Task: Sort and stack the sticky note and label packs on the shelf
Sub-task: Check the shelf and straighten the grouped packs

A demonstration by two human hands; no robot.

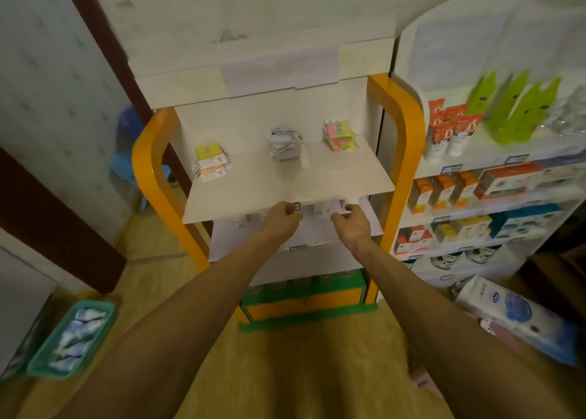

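Far left on the floor: a teal basket (pixel 38 360) of white-and-blue packets. Behind it, a blue plastic stool (pixel 126 152), partly hidden by the orange frame (pixel 149 171) of the display stand.

On the white top shelf (pixel 285 180), three separate stacks along the back, well apart from each other. At left, the yellow-and-orange label packs (pixel 211 163), piled roughly flat, long sides running left to right, faces tipped toward the camera. In the middle, the white-and-grey packs (pixel 283 144), a loose leaning pile; orientation too blurred to tell. At right, the pink-and-green sticky note packs (pixel 341 134), some standing upright against the back panel, others flat in front, fanned slightly.

All three stacks well beyond the fingers, none touched.

Below the shelf's front edge, the left hand (pixel 283 220), fingers curled inward, thumb and forefinger apparently pinching a small blue-and-yellow item (pixel 298 207) at the shelf lip; what it is, too small to tell. Just beside it, apart, the right hand (pixel 352 222), fingers loosely curled, thumb tip near the forefinger, nothing visibly held. Both forearms reaching up from the bottom of the view.

On the lower shelf behind the hands, white bottles (pixel 320 209), blurred.

Right: a white shelving unit (pixel 475 203) with orange tubes (pixel 444 133), green cartons (pixel 513 107), orange boxes (pixel 444 190), and a wrapped tissue pack (pixel 513 317) on the floor.
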